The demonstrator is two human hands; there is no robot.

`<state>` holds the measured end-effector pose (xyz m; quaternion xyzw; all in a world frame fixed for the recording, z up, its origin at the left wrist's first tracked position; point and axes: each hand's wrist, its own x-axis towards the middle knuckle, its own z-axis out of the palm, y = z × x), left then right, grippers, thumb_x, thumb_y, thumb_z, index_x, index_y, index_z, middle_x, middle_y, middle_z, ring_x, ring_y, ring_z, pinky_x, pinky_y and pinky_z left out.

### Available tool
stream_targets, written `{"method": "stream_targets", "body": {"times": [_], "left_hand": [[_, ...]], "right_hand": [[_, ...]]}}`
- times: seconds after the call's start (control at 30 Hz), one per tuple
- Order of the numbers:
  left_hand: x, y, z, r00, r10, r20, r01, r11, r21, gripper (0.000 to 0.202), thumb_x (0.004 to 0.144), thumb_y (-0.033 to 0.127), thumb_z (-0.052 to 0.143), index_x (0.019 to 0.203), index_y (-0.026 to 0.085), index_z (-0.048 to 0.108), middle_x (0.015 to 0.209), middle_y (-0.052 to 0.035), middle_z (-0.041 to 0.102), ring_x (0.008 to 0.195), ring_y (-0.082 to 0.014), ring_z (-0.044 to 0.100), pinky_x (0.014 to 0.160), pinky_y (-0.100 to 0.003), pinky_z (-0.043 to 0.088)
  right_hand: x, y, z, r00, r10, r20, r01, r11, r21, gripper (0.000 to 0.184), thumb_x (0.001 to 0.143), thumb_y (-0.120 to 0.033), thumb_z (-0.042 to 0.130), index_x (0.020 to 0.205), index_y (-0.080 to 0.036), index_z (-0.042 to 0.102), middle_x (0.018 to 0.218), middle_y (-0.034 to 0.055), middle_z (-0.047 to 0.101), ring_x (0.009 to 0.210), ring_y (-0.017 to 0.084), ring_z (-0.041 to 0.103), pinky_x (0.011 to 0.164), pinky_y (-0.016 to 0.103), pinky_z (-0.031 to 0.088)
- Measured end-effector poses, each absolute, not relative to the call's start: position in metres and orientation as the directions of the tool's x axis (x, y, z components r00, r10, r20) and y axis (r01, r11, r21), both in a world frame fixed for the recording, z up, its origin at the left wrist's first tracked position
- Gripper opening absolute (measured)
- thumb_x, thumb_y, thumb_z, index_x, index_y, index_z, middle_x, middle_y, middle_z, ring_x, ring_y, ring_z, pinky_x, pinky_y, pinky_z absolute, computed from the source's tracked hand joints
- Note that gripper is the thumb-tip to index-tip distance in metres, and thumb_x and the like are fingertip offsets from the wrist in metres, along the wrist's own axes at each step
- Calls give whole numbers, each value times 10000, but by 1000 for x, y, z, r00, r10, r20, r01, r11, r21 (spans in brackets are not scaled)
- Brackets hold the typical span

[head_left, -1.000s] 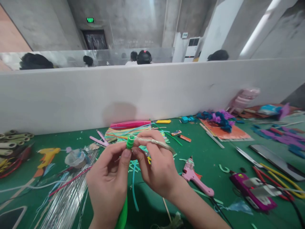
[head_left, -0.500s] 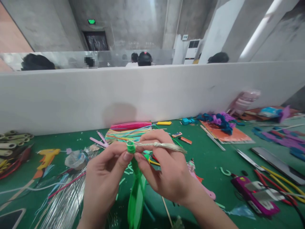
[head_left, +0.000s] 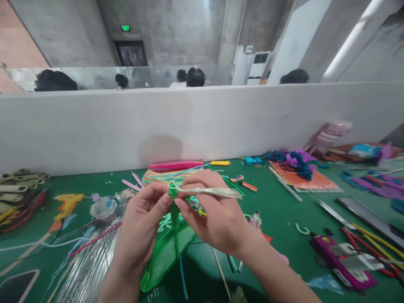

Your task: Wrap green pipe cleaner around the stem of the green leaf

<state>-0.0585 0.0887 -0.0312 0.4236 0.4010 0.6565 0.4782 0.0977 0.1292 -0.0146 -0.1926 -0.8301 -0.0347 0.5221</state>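
My left hand (head_left: 134, 229) pinches the wrapped stem of a green mesh piece (head_left: 168, 256) between thumb and forefinger. The mesh part is flat and leaf-like; it hangs below my hands over the table. From the opposite side my right hand (head_left: 217, 219) closes on the same stem just under its knob-like end. A pale cream tassel (head_left: 221, 192) comes off that end on a thin twisted cord and lies across my right fingers, its loose threads pointing right. Some right fingertips are hidden behind the stem.
To the left are a yellow glue gun (head_left: 67, 205), silver wires (head_left: 85, 265) and a plastic cup (head_left: 104, 208). Bundled coloured strips (head_left: 148, 176) lie behind my hands. Scissors (head_left: 336, 212), a phone (head_left: 372, 219) and a purple power strip (head_left: 342, 263) sit right. A white partition (head_left: 202, 126) stands behind.
The green mesh has swung from hanging edge-on to showing its broad side, spreading down to the left. The tassel's threads now spread out at the end. Both hands stay closed on the stem.
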Motion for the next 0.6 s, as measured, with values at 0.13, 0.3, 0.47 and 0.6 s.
{"method": "stream_targets", "body": {"times": [0.13,0.3,0.47,0.6], "left_hand": [[-62,91,-34,-117,977,178,-314,-207,927,153,770,325,807,858,215,748,807,-9,724,758,-130,648,733,-220,515],[-63,94,-35,-130,968,216,-236,-241,941,123,814,322,767,820,205,730,777,-7,704,720,-118,626,693,-210,504],[-56,80,-36,-278,898,339,75,-332,940,48,847,262,731,879,228,739,829,2,727,804,-127,662,768,-215,534],[-53,69,-37,-295,817,496,256,-433,865,147,817,155,736,916,263,728,906,37,736,870,-116,668,829,-197,534]], "right_hand": [[98,129,-14,-346,293,891,319,930,-183,38,894,-178,629,897,-147,652,952,91,702,916,215,638,808,389,521],[100,132,-10,-378,254,891,324,937,-130,21,883,-157,628,879,-163,648,905,69,715,819,201,636,751,383,485],[102,134,-7,-418,216,882,397,917,-36,48,886,-129,621,846,-153,634,871,59,721,759,181,619,756,379,460],[106,134,-4,-421,231,877,336,938,-86,38,882,-134,617,854,-145,639,884,77,716,789,194,630,738,378,455]]}}
